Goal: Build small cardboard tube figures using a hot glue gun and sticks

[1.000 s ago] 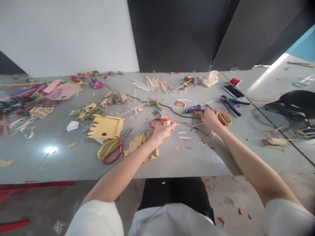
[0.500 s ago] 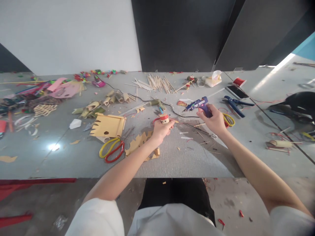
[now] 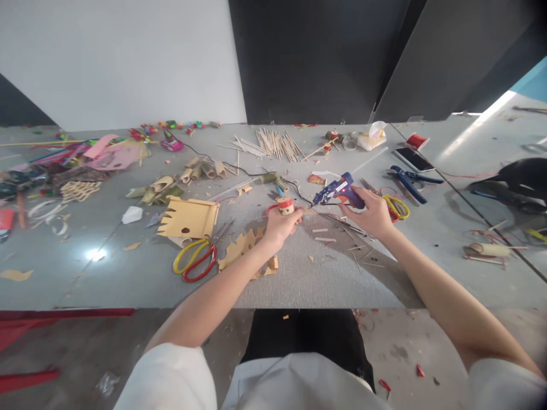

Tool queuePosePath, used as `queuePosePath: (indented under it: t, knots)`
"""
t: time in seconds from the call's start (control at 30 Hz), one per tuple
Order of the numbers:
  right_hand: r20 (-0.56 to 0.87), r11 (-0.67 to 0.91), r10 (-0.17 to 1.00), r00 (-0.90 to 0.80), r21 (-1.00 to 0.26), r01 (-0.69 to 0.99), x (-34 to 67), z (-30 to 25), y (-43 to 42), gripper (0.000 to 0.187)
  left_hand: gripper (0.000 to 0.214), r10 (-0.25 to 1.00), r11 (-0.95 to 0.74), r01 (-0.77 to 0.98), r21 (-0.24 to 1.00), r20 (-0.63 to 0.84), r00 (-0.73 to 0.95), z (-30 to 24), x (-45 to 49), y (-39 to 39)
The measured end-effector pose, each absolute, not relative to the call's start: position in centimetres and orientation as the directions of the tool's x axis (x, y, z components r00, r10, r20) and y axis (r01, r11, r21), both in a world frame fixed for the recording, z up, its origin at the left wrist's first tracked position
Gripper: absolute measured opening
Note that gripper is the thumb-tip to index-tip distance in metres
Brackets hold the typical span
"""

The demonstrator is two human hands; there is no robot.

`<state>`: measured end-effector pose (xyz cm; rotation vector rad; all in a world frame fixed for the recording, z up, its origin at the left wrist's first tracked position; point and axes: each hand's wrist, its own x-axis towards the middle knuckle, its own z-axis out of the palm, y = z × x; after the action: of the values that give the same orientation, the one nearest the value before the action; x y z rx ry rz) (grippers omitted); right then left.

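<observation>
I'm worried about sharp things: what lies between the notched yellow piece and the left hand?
The blades of the scissors and a jagged yellow cutout lie between the notched piece and left hand, as the head view shows.

We could pass over bare tabletop point(image 3: 316, 287) between our left forearm point(image 3: 226, 290) and right forearm point(image 3: 440, 290). Farther in, the glue gun point(image 3: 342, 191) blocks the gap between our hands; scissors point(image 3: 212, 246) and cut cardboard point(image 3: 239, 249) crowd the left side, blue pliers point(image 3: 408, 183) the right.
</observation>
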<state>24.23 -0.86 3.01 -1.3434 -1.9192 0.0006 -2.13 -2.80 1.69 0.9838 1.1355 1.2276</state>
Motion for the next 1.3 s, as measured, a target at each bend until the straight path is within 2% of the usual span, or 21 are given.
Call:
queuePosePath:
  t: [0.43,1.3]
  knots:
    - [0.613,0.51,0.758,-0.226,-0.339,0.791,24.6,2.1,-0.6,0.049,0.015,0.994,0.104,-0.157,0.982,-0.109,-0.025,1.6,-2.1,-2.8]
    - [0.6,0.507,0.768,-0.224,-0.355,0.785,24.6,2.1,-0.8,0.045,0.014,0.991,0.127,-0.177,0.976,-0.132,-0.017,1.8,-2.1,-2.8]
